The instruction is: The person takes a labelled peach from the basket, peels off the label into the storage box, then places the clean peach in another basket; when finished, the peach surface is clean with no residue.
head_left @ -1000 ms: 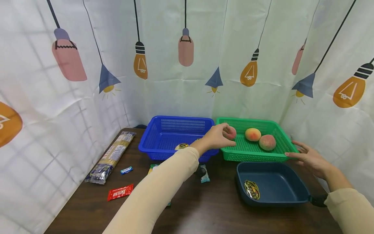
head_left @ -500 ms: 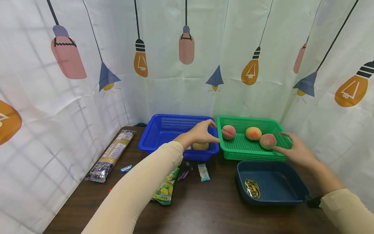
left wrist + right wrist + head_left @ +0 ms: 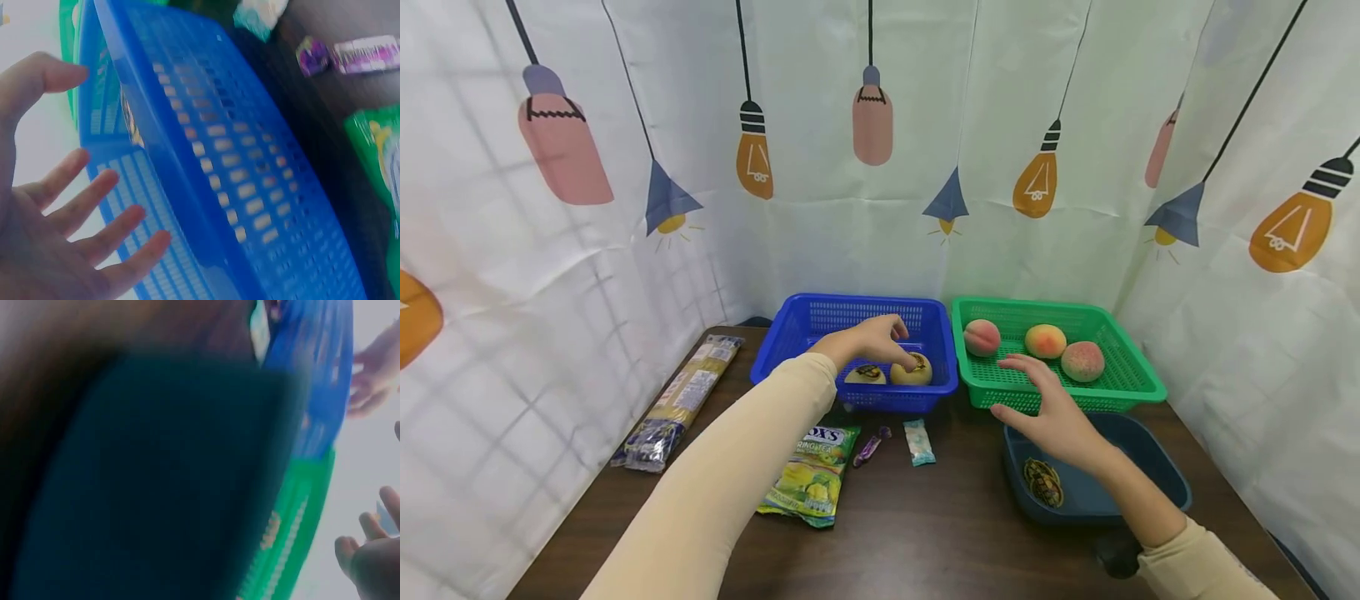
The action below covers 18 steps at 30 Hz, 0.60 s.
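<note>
My left hand [image 3: 872, 340] hovers over the blue basket [image 3: 790, 333], fingers spread and holding nothing. Below it lie two pale round items with dark patterned tops; the right one [image 3: 912, 372] is partly behind my thumb. My right hand [image 3: 1056, 417] is in the air at the front of the green basket [image 3: 1138, 358], above the dark blue tray [image 3: 1142, 467], its fingers apart and nothing between them. Inside the green basket are a pink peach [image 3: 982, 337], a yellow-orange fruit [image 3: 1045, 342] and a second peach [image 3: 1082, 362].
A round dark-and-yellow patterned item [image 3: 1043, 483] lies in the tray. On the table are a green candy bag [image 3: 812, 475], a purple wrapped candy [image 3: 871, 446], a pale blue packet [image 3: 919, 442] and a long pasta-like package [image 3: 681, 404]. Printed curtains [image 3: 820, 242] enclose the back and sides.
My left hand let go of the pink peach in the green basket and moved left over the blue one. My right hand left the green basket's right edge and moved left.
</note>
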Tool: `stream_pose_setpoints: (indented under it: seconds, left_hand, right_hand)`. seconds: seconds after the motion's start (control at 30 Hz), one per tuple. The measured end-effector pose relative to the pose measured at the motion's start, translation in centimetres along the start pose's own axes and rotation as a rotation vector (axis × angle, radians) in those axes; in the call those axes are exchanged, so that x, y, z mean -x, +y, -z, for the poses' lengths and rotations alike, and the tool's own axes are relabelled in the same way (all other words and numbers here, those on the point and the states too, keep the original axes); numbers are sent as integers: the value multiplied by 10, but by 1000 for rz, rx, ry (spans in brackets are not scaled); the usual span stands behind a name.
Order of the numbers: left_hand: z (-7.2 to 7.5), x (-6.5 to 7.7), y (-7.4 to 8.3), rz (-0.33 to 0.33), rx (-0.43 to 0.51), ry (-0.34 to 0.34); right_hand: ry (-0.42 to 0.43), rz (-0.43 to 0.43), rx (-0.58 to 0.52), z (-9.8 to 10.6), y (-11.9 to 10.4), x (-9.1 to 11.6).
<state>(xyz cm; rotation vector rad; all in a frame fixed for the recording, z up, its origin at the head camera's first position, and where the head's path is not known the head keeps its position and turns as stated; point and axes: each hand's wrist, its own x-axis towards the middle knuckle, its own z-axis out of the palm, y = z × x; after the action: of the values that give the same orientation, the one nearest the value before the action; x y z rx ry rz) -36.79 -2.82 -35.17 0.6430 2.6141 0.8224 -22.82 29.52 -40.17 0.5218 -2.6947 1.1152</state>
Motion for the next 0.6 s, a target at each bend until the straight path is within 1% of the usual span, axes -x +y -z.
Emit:
stream_pose_setpoints:
  seconds: [0.1, 0.17, 0.23, 0.33, 0.4, 0.53, 0.6]
  left_hand:
    - [5, 1, -8, 46, -2, -39]
    - [9, 1, -13, 80, 3, -65]
    - [12, -1, -19, 118, 2, -89]
    - [18, -2, -29, 193, 17, -126]
    - [21, -3, -36, 243, 59, -155]
    - [24, -5, -48, 327, 177, -218]
    - [24, -8, -54, 352, 216, -249]
  right_hand:
    - [19, 2, -83, -22, -11, 3]
    - [30, -22, -154, -34, -18, 5]
    - [36, -88, -235, -45, -26, 7]
    - [32, -228, -370, -59, -36, 8]
    - [39, -308, -451, -68, -39, 7]
    - [76, -400, -588, -87, -40, 1]
    - [110, -432, -651, -95, -39, -5]
